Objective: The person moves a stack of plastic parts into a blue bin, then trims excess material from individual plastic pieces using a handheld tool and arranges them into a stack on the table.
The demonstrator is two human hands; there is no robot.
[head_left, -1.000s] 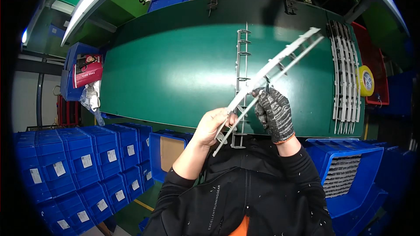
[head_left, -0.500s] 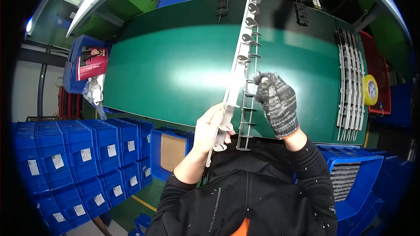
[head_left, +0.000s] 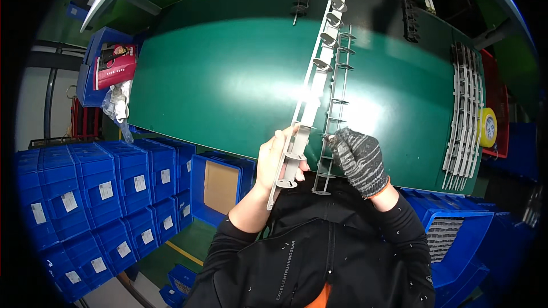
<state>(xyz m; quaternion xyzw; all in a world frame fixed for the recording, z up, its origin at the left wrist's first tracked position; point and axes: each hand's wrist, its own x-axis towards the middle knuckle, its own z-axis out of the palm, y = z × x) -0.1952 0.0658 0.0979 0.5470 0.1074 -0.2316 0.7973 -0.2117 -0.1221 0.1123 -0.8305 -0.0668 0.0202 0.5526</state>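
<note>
My bare left hand (head_left: 273,162) is wrapped around the near part of a long pale metal rail (head_left: 315,97) with round tabs spaced along it. The rail slants away from me across the green table. Just right of it lies a narrow ladder-like metal frame (head_left: 342,85) with thin rods and small discs, its near end by my jacket. My right hand (head_left: 361,162), in a grey-and-black knitted glove, is closed, its bare fingertips pinched at the frame's right side. What sits between those fingertips is too small to make out.
Several slatted metal strips (head_left: 465,117) lie at the table's right, next to a yellow tape roll (head_left: 487,128) and red bin (head_left: 495,85). Dark racks hang over the far edge. Blue crates (head_left: 105,191) are stacked lower left; another open blue crate (head_left: 456,222) stands lower right.
My right hand has come nearer to me along the ladder-like frame. My left hand keeps its hold on the rail. The whole view has shifted slightly.
</note>
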